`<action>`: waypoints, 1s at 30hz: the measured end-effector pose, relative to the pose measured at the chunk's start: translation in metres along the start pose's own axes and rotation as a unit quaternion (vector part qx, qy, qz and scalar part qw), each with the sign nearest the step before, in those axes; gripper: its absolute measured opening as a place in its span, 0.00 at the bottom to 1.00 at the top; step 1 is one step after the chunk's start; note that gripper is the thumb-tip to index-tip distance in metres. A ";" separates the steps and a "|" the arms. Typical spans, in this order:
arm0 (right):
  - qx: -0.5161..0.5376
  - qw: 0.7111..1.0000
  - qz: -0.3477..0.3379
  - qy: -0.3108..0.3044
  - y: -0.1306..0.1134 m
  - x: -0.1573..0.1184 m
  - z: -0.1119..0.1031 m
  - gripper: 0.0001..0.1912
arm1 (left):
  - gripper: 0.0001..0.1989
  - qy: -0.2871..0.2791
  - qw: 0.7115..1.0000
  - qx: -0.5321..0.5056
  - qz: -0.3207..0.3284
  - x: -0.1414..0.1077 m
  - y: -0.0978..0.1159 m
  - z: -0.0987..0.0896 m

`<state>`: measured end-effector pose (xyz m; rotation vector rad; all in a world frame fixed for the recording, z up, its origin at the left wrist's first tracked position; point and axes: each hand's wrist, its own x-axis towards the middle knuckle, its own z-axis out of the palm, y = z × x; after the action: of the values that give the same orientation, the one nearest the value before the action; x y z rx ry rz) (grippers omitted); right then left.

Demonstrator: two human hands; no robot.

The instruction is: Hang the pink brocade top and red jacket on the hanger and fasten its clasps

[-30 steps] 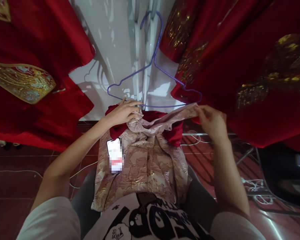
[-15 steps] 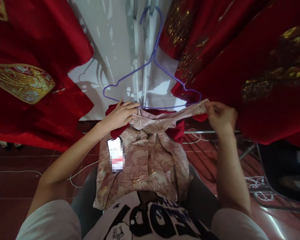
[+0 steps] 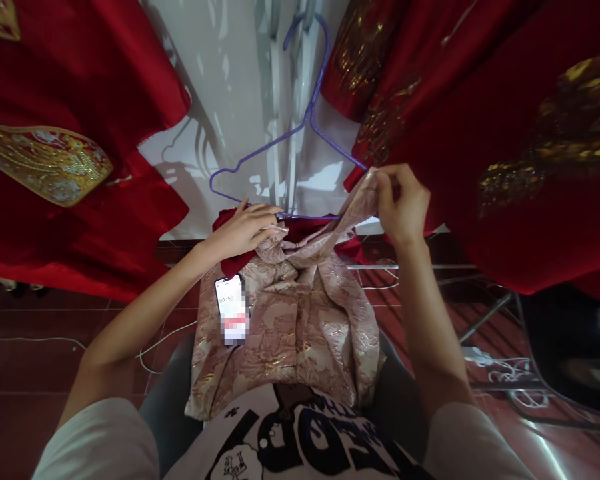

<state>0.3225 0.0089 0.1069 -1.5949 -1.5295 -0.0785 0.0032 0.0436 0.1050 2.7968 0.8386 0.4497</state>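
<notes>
the pink brocade garment point(image 3: 275, 340) lies spread across the person's lap, over the grey-clad legs point(image 3: 165, 387), its lower edge against the white lettered shirt point(image 3: 310, 440) and its top edge near the purple hanger point(image 3: 280, 137). of the two hands, the right hand point(image 3: 405, 203) is closed in a pinch, thumb against fingers, and has hold of the end of a strip of the brocade, which it lifts up in a slant in front of the right end of the hanger. the left hand point(image 3: 245, 230) lies palm down at the garment's top edge, fingers slightly spread and mostly straight, the fingertips just beside the hanger's lower bar; its underside is hidden, so i cannot tell whether it is closed on the cloth. the hanger is upright, hook at the top, in front of pale metal posts point(image 3: 275, 120). dark red cloth point(image 3: 304, 229) shows between the hands, behind the raised brocade. a phone point(image 3: 233, 310) with a lit screen, partly blurred, rests on the left side of the garment. red garments with gold decoration hang on both sides, one at the left point(image 3: 95, 220) and more at the right point(image 3: 455, 180). white cables point(image 3: 515, 370) lie at the right, above the reddish tiled floor point(image 3: 25, 373).
</notes>
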 end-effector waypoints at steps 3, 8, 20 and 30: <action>0.070 0.996 -0.047 0.009 0.002 0.006 0.011 0.18 | 0.12 0.053 0.998 -0.029 -0.014 0.000 0.000 -0.002; 0.089 0.993 -0.071 0.024 0.006 0.007 0.015 0.16 | 0.10 0.292 0.946 -0.041 -0.134 -0.013 -0.035 -0.005; 0.084 0.994 -0.066 0.027 0.003 0.009 0.011 0.13 | 0.13 0.434 0.802 -0.234 -0.337 -0.049 -0.114 0.009; 0.074 0.995 -0.063 0.025 0.002 0.008 0.009 0.16 | 0.07 0.459 0.792 -0.222 -0.337 -0.050 -0.109 0.007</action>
<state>0.3214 0.0211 0.1054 -1.3705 -1.5604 -0.0732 -0.0891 0.1041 0.0580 1.5633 1.5341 1.6282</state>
